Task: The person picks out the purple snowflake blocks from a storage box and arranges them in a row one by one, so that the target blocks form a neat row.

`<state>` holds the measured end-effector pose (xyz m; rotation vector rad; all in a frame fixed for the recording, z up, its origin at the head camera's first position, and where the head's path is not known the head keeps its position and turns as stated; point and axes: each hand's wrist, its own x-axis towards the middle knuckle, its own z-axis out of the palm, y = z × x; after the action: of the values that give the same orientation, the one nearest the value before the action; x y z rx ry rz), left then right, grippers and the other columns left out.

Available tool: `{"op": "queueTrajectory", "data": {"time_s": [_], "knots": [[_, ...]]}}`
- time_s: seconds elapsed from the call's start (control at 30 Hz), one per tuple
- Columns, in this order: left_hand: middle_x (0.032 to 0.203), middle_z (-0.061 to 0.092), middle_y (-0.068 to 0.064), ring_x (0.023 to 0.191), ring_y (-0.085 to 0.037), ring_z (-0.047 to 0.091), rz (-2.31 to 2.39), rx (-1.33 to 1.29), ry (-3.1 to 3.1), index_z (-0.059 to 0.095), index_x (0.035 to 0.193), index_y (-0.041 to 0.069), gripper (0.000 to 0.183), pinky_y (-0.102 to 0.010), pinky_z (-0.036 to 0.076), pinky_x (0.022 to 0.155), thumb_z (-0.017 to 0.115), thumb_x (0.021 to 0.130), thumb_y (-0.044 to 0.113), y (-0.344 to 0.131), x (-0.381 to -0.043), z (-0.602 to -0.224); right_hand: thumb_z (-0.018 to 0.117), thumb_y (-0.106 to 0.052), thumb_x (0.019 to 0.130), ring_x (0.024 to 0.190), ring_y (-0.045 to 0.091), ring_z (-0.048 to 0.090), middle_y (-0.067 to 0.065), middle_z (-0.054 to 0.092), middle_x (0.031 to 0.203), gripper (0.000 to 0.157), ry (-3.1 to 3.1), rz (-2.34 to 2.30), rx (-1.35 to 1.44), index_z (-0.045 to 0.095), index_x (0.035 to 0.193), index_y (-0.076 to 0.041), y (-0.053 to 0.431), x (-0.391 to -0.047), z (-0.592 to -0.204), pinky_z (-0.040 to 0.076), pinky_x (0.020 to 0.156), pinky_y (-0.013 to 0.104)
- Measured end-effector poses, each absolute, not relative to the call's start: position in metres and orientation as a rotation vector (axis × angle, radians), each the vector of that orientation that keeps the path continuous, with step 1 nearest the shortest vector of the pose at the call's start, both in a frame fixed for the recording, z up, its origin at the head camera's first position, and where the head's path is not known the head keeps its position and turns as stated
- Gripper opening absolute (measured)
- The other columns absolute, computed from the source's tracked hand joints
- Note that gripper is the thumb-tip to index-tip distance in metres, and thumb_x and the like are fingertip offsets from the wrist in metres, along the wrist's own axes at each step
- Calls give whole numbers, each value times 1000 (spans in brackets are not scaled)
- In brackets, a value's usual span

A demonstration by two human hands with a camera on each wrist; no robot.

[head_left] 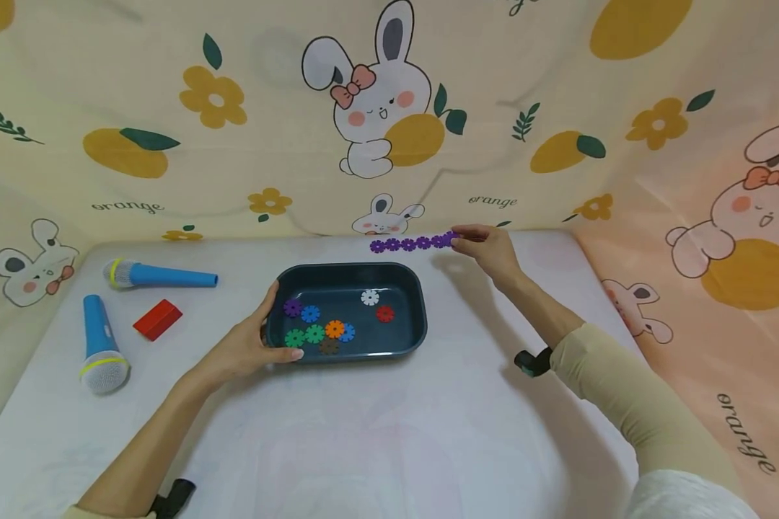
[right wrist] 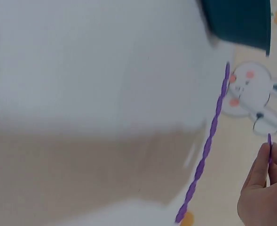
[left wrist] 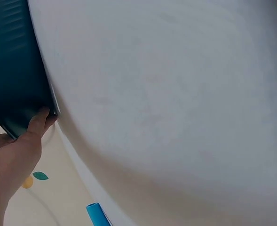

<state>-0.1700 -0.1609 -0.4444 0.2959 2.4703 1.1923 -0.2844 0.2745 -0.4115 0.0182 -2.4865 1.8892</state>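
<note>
My left hand (head_left: 243,346) grips the left end of a dark blue-green tray (head_left: 363,357), thumb over the near rim and fingers round the far corner. In the left wrist view its fingers press the tray's outer wall (left wrist: 16,70). Inside lie loose toothed plastic discs, among them a white disc (head_left: 370,297), a red disc (head_left: 385,313) and an orange disc (head_left: 335,329). Behind the tray runs a row of purple discs (head_left: 408,244). My right hand (head_left: 490,252), at the row's right end, pinches a single purple disc (right wrist: 269,139) between thumb and fingers, apart from the row in the right wrist view.
On the left of the white table (head_left: 389,447) lie two blue toy microphones, one lengthwise (head_left: 175,276) and one pointing toward me (head_left: 99,331). Beside them is a red block (head_left: 159,320). A printed cloth (head_left: 266,158) hangs along the back edge.
</note>
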Motion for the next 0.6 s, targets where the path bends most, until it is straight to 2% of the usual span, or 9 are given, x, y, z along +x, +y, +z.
{"op": "queueTrajectory", "data": {"time_s": [0.13, 0.4, 0.6], "knots": [[162, 13, -27, 140, -54, 23, 1199, 296, 2470, -11, 159, 27, 125, -70, 25, 107, 83, 78, 47, -162, -170, -444, 73, -6, 90, 89, 7, 65, 10, 70, 107, 36, -2482, 1861, -81, 66, 125, 4, 288, -289, -412, 55, 83, 19], [162, 13, -27, 141, -55, 22, 1214, 305, 2469, -11, 159, 26, 126, -70, 24, 109, 83, 78, 47, -162, -171, -445, 69, 1, 91, 91, 12, 65, 17, 66, 111, 42, -2464, 1879, -235, 59, 130, 10, 315, -292, -405, 54, 89, 25], [162, 12, -26, 141, -54, 22, 1229, 298, 2455, -11, 159, 28, 126, -69, 24, 109, 83, 78, 46, -162, -170, -445, 71, 4, 88, 88, 10, 64, 8, 69, 103, 45, -2382, 1888, -293, 57, 131, 12, 340, -301, -425, 53, 80, 16]]}}
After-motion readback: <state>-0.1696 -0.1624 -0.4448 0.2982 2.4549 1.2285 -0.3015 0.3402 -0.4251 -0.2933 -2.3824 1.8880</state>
